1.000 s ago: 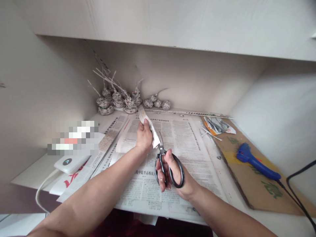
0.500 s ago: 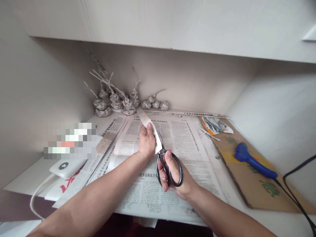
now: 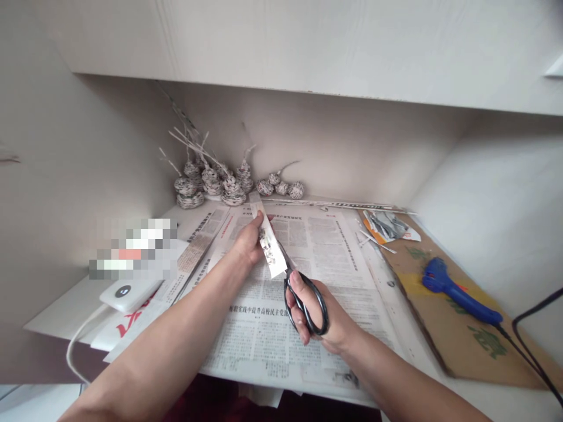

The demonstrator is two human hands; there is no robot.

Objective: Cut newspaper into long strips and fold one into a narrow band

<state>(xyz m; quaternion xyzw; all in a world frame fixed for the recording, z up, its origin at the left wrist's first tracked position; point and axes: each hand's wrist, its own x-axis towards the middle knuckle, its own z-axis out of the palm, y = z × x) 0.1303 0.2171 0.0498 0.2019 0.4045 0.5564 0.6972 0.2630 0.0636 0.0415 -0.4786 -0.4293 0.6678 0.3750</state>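
Between thumb and fingers, my left hand (image 3: pixel 251 237) pinches a long narrow paper strip (image 3: pixel 271 253) above the newspaper. The strip's near end hangs toward me, flat side up. My right hand (image 3: pixel 319 310) has thumb and fingers through the black handles of a pair of scissors (image 3: pixel 324 319). Its blades point away from me along the strip's right edge, partly hidden by the paper; whether they touch it I cannot tell. Beneath both hands, newspaper sheets (image 3: pixel 264 346) cover the tabletop.
Several woven paper gourds (image 3: pixel 233 190) and small woven balls (image 3: pixel 296 189) stand at the back. A blue glue gun (image 3: pixel 461 296) lies on cardboard (image 3: pixel 440 351) at right, by a torn packet (image 3: pixel 389 225). On the left are a white device (image 3: pixel 132 291) and its cable (image 3: pixel 73 346).
My left hand has shifted slightly left with the paper strip, which now shows its broad face. The scissors have moved a little right and down, and the view has shifted slightly.
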